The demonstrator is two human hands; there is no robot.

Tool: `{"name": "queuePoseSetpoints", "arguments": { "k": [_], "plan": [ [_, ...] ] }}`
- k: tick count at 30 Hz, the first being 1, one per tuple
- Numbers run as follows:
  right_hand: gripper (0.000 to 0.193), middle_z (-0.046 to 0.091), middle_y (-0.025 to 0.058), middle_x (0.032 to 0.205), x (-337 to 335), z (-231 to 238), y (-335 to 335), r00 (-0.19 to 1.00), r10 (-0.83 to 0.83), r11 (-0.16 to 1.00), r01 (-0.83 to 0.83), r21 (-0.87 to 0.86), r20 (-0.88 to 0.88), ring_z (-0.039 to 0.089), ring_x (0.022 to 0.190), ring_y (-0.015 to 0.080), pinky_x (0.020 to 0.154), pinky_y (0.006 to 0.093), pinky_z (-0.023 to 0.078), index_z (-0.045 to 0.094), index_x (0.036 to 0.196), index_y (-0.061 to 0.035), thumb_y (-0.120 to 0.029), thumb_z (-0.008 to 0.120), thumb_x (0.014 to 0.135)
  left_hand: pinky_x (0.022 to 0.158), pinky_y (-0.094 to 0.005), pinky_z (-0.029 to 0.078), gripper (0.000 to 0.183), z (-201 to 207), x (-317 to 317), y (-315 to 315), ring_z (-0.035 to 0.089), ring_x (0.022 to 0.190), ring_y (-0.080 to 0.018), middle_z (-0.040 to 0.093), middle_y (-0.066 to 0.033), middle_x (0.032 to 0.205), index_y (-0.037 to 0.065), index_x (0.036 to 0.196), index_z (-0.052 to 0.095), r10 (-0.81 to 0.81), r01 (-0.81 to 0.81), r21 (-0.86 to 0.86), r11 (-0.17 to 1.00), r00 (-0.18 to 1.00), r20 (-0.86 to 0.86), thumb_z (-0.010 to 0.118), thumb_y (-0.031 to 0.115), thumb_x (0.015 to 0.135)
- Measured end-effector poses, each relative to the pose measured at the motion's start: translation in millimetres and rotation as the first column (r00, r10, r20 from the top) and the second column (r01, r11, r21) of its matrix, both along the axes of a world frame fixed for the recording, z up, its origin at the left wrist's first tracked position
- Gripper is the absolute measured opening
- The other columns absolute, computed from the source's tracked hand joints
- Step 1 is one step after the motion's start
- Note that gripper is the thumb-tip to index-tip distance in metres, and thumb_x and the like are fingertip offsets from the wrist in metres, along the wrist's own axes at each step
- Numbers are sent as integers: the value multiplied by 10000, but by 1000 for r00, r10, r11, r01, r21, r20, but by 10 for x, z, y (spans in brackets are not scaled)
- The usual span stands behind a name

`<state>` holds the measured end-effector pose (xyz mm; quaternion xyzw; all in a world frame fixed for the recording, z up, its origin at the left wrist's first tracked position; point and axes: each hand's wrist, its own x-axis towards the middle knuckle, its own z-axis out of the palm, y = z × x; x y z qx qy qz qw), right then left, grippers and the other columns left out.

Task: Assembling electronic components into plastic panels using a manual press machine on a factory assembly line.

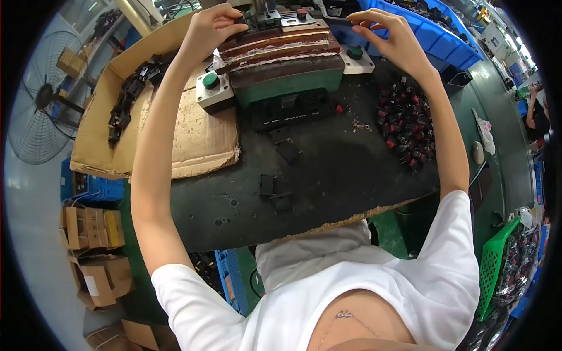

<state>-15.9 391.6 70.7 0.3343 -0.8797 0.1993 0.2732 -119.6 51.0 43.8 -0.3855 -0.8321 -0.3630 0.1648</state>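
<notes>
My left hand (212, 28) is at the left side of a block-shaped press fixture (287, 61), its thumb and fingers pinched on a black plastic part (247, 24). On the right side my right hand (391, 36) hangs with curved fingers, thumb and forefinger apart, beside a dark piece (336, 21); no grip on it shows. Metal plates and a small red-topped piece (301, 14) sit on the fixture. Two green push buttons flank it, the left button (211, 81) and the right button (355, 52). A long black housing (295, 110) lies in front of the fixture.
Small black pieces (267, 185) lie on the dark tabletop (351, 181). A pile of red and black switches (407, 120) is at the right. Black parts rest in a cut cardboard box (96, 140) at left. A blue bin (462, 52) stands at far right.
</notes>
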Motion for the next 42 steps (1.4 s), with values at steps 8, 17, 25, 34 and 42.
{"name": "queuePoseSetpoints", "arguments": {
  "k": [8,17,25,34,42],
  "plan": [
    [192,641,88,932,-31,-38,-43,1000,9,1000,-10,14,21,615,814,190,735,281,484,632,1017,-45,-135,591,852,809,-258,488,190,42,65,73,595,943,-133,632,-47,1038,33,957,614,31,-40,-111,993,996,-83,634,182,841],
    [164,596,117,640,-44,-210,132,963,-255,954,236,186,84,542,535,194,536,295,427,682,885,-44,-172,654,786,713,-263,479,105,-19,533,-185,625,814,-162,643,-99,817,11,877,583,240,-209,140,968,937,-254,628,88,820],
    [231,568,155,621,-152,-339,63,952,-291,900,239,364,93,556,596,311,557,363,440,651,711,6,-221,684,735,665,-334,436,63,-366,1037,-328,583,702,-258,588,-106,726,13,814,547,220,-247,-70,967,938,-269,566,71,828],
    [151,555,164,558,-461,-283,220,920,-73,938,-68,341,385,547,491,196,508,308,439,655,764,55,-86,672,713,665,-360,428,85,-414,1008,-281,567,701,-295,576,-122,719,8,797,526,236,-253,-37,967,939,-249,578,74,807],
    [155,521,66,494,-452,-196,193,829,-122,944,-74,323,545,468,398,91,381,235,380,657,742,83,-71,658,752,676,-359,426,72,-441,1001,-301,583,713,-295,590,-123,731,14,816,524,239,-262,-55,963,934,-264,566,73,817]
  ]
}}
